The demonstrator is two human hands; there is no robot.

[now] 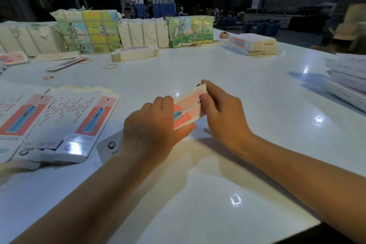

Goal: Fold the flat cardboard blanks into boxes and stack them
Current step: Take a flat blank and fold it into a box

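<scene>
Both hands hold one pink and white cardboard box (187, 106) printed with a blue toothbrush, just above the white table (227, 164) at its middle. My left hand (152, 127) grips its near end, thumb under the lower edge. My right hand (221, 111) pinches the far end with its fingertips. A fanned pile of flat blanks (59, 117) with the same print lies to the left. Finished white boxes are stacked at the right edge (348, 81) and at the far right (251, 43).
Wrapped bundles of blanks (89, 29) line the table's far edge, with a low stack of blanks (134, 53) in front. Rubber bands (110, 66) lie scattered at the far left. Dark warehouse floor and machines lie beyond.
</scene>
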